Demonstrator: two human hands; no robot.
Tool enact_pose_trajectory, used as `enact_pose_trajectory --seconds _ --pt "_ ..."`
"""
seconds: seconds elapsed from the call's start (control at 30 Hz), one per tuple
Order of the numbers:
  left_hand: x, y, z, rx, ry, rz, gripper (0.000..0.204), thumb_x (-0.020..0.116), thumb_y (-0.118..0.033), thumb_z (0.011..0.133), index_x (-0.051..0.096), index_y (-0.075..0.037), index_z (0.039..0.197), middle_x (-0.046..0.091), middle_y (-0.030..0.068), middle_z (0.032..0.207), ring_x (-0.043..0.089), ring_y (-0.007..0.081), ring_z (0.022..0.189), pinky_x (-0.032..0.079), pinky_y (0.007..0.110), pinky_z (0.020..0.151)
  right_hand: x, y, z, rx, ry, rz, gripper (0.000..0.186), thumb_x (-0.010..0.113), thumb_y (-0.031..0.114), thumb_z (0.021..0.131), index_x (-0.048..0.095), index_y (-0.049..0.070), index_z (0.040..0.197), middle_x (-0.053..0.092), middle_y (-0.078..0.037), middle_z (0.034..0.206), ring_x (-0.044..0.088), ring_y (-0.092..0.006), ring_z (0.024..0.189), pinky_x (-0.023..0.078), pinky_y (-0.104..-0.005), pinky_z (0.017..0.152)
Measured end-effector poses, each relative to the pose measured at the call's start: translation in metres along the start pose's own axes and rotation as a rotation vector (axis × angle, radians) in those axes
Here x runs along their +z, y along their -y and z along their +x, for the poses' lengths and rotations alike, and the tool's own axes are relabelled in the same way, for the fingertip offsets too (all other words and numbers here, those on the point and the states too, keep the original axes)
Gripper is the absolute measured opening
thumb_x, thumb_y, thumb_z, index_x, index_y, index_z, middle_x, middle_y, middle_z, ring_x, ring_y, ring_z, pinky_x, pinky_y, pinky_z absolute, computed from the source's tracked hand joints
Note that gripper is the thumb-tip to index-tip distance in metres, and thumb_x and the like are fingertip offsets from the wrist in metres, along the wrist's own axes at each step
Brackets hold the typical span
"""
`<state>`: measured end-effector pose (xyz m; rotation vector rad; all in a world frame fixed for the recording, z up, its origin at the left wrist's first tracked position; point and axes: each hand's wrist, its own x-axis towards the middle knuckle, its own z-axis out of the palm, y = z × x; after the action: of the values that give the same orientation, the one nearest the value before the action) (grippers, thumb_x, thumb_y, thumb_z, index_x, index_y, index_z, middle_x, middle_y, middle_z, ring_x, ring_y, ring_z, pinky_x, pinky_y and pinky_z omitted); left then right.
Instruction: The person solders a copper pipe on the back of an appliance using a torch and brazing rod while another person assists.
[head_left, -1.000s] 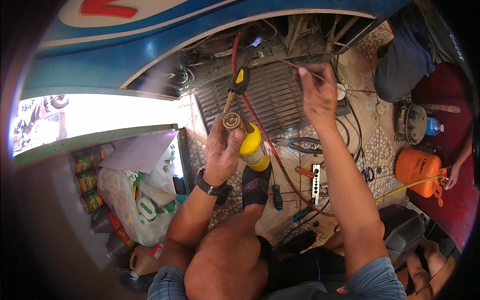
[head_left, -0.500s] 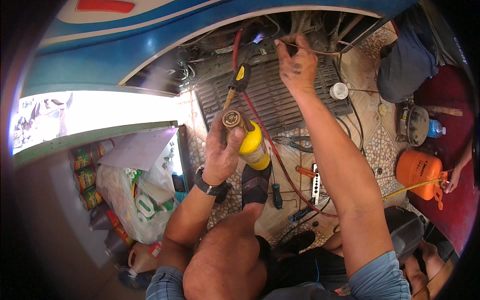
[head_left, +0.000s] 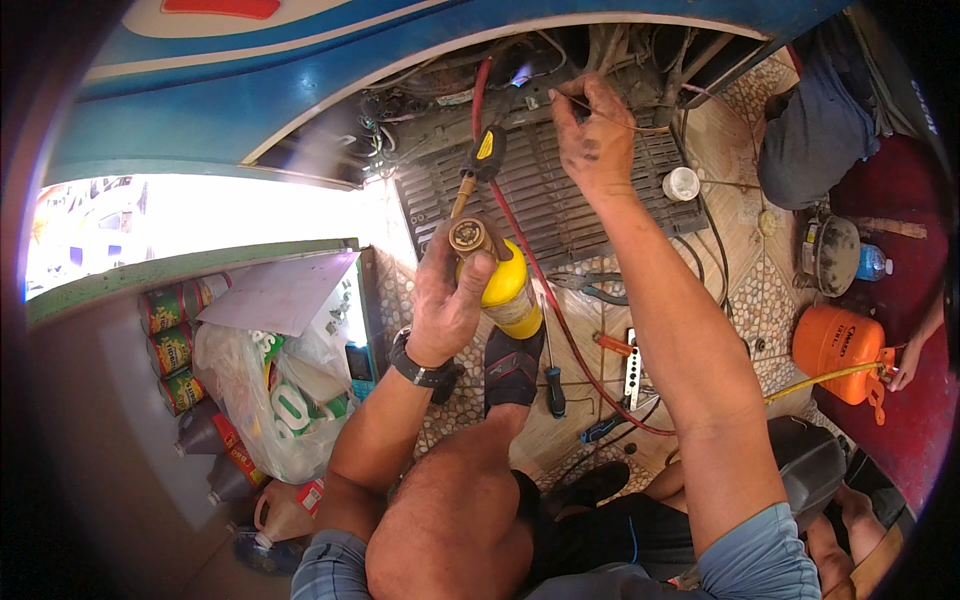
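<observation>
Evidently gripping a yellow gas torch (head_left: 512,300) with the left hand (head_left: 440,305), fingers and thumb closed around its brass top, over the near leg (head_left: 450,500). Pointing the black burner head (head_left: 485,152) toward the far side, probably for keeping the small bluish flame (head_left: 521,75) away from the leg and both forearms. Pinching a thin copper-coloured rod (head_left: 648,129) between thumb and fingers of the right hand (head_left: 597,145), over the far part of the dark slatted grille (head_left: 540,180); perhaps holding it lightly like this for fine aiming. Not possible to tell whether touching the flame with its thin end.

On the floor nearer than the grille, within easy reach, probably for convenience: pliers (head_left: 590,288), a screwdriver (head_left: 555,392) and a perforated metal bar (head_left: 633,370). Farther to the right, at the valve of an orange gas cylinder (head_left: 838,345), also to notice: another person's hand (head_left: 905,365).

Compared with one second ago, moved the right hand farther and to the left, now in view just right of the flame. Thereby uncovered fully the white cup (head_left: 681,184) at the grille's right side. Kept the torch almost in the same place, with the same closed grip.
</observation>
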<state>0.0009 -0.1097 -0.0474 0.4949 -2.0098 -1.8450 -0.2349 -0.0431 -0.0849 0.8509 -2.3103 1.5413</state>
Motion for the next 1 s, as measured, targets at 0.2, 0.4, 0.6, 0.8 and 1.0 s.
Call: enact_pose_trajectory --seconds 0.2,0.4,0.6,0.8,1.0 --pt "0.003 -0.006 0.002 0.019 -0.005 0.015 0.046 0.063 -0.040 0.100 0.055 0.000 0.121 0.066 0.0099 0.103 0.063 0.0184 0.096 0.051 0.033 0.087 -0.001 0.002 0.000 0.015 0.002 0.041 0.012 0.069 0.010 0.086 0.060 0.004 0.088 0.066 -0.013 0.087 0.066 -0.0347 0.083 0.052 -0.0408 0.073" --pt "0.004 -0.002 0.001 0.007 -0.018 -0.004 0.045 0.063 -0.040 0.100 0.056 0.000 0.120 0.066 0.0097 0.101 0.063 0.0185 0.095 0.050 0.033 0.086 -0.002 -0.002 -0.002 -0.053 -0.017 0.058 0.012 0.069 0.009 0.085 0.059 0.003 0.088 0.065 -0.013 0.088 0.065 -0.0340 0.083 0.052 -0.0407 0.074" --pt "0.004 0.000 0.001 0.014 -0.012 -0.005 0.047 0.061 -0.042 0.101 0.055 0.000 0.121 0.065 0.0097 0.103 0.063 0.0190 0.096 0.050 0.034 0.088 -0.002 -0.004 -0.006 -0.027 0.002 0.028 0.012 0.069 0.010 0.086 0.060 0.003 0.088 0.066 -0.013 0.089 0.066 -0.0338 0.084 0.053 -0.0406 0.075" --pt "0.003 0.004 -0.001 0.010 -0.018 -0.050 0.051 0.060 -0.043 0.101 0.053 0.001 0.126 0.064 0.0104 0.107 0.062 0.0181 0.099 0.050 0.034 0.089 -0.002 -0.002 -0.007 0.052 0.007 0.015 0.014 0.071 0.012 0.086 0.061 0.003 0.090 0.068 -0.012 0.089 0.068 -0.0314 0.081 0.053 -0.0396 0.074" --pt "0.006 -0.004 0.001 0.010 -0.001 -0.165 0.052 0.058 -0.040 0.102 0.051 0.002 0.131 0.063 0.0106 0.107 0.060 0.0180 0.102 0.048 0.033 0.090 -0.003 -0.002 -0.009 0.068 0.015 0.034 0.015 0.071 0.012 0.086 0.060 0.003 0.092 0.068 -0.012 0.090 0.067 -0.0300 0.080 0.054 -0.0380 0.073"
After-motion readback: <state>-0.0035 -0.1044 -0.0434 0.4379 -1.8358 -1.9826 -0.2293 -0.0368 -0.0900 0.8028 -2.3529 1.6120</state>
